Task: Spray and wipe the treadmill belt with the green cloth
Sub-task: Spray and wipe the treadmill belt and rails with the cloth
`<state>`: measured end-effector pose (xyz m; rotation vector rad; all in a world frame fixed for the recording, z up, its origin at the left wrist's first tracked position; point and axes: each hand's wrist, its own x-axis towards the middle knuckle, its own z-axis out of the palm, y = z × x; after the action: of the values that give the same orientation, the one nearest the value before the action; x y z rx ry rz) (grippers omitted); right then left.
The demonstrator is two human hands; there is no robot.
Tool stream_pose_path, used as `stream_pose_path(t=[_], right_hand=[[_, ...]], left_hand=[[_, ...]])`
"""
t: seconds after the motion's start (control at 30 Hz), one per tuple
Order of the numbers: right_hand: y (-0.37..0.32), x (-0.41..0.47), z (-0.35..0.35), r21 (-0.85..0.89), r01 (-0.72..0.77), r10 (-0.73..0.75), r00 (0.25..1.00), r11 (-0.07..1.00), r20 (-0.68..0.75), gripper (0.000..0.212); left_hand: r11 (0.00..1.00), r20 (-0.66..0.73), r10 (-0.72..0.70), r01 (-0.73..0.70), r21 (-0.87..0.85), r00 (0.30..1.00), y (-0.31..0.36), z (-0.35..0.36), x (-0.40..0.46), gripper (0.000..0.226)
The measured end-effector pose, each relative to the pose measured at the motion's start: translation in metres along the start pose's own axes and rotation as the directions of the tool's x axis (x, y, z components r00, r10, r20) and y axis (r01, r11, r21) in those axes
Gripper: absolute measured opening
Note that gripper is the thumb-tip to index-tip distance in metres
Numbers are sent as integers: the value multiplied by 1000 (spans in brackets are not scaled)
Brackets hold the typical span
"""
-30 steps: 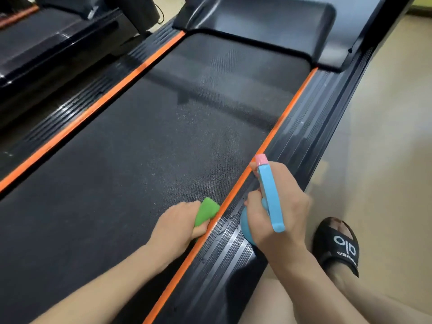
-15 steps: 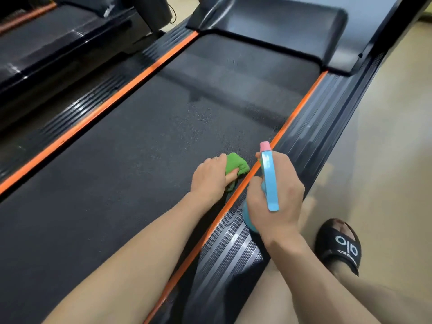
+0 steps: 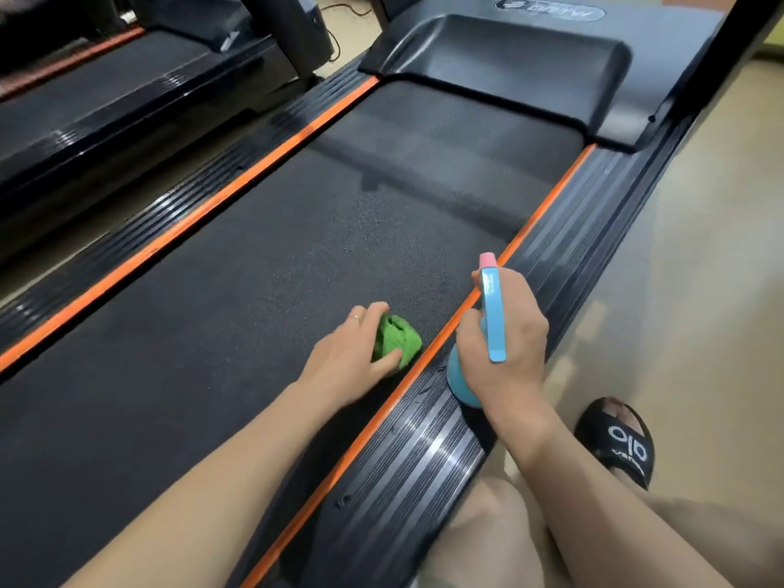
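Here we have the green cloth (image 3: 396,341) bunched into a soft wad on the treadmill belt (image 3: 263,269), close to the orange strip (image 3: 428,354) on the right-hand edge. It looks light and limp, so we judge it will crumple and slide under the palm rather than keep any shape; pressing it flat beneath spread fingers should serve better than pinching a corner. The belt's texture seems grippy, and fine droplets glisten on it just ahead of the cloth, so the wad may drag a little when pushed.

Our left hand (image 3: 352,358) lies on the belt with the cloth tucked under its fingers and against the thumb, fingers curled loosely over the near side while the far side pokes out toward the strip.

Our right hand (image 3: 505,345) is closed around 1 blue spray bottle (image 3: 492,316), held over the ribbed side rail (image 3: 424,460), pink nozzle pointing up the belt.
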<state>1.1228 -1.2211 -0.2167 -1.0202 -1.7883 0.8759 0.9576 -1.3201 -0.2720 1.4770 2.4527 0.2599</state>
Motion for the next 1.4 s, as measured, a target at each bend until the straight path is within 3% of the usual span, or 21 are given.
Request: stream_pose_path(t=[0.07, 0.13, 0.27, 0.37, 0.47, 0.63, 0.73, 0.83, 0.97, 1.07, 1.17, 1.27, 1.4], right_hand=[[0, 0, 0, -2, -1, 1, 1000, 1000, 6, 31], [0, -1, 0, 3, 5, -5, 1000, 1000, 6, 31], [0, -3, 0, 12, 25, -25, 1000, 1000, 14, 29], [1, -4, -1, 14, 40, -40, 999, 999, 16, 25], [4, -3, -2, 38, 55, -56, 998, 998, 23, 21], [12, 6, -7, 90, 65, -67, 997, 994, 27, 32], [19, 13, -6, 113, 105, -110, 993, 988, 33, 28], [20, 16, -2, 47, 194, -194, 981, 980, -1, 24], [22, 17, 1, -50, 232, -234, 971, 971, -42, 29], [18, 15, -3, 53, 209, -208, 978, 976, -27, 24], [16, 16, -11, 90, 187, -189, 982, 978, 9, 29], [23, 17, -20, 13, 169, -168, 986, 986, -5, 30], [35, 34, -27, -99, 186, -193, 979, 978, -69, 31]], left_hand=[[972, -38, 83, -72, 225, 996, -3, 11, 8, 66], [951, -9, 110, -103, 292, 994, -2, 18, 12, 63], [951, -19, 125, -114, 288, 992, -1, 29, 10, 44], [974, -116, 113, -87, 211, 987, -9, 39, 5, 44], [957, -152, 150, -105, 271, 977, -8, 53, 10, 41], [954, -194, 204, -150, 259, 959, 11, 65, 52, 26], [967, -198, 187, -145, 209, 962, 32, 63, 95, 27], [985, -169, 144, -124, 121, 975, 53, 58, 139, 27], [982, -198, 151, -125, 139, 969, 66, 53, 168, 23], [984, -144, 168, -157, 85, 975, 68, 46, 145, 21], [952, -53, 274, -264, 154, 960, 38, 47, 96, 23], [930, -43, 322, -308, 202, 946, 9, 49, 58, 22], [923, -91, 348, -324, 206, 933, 18, 56, 83, 22]])
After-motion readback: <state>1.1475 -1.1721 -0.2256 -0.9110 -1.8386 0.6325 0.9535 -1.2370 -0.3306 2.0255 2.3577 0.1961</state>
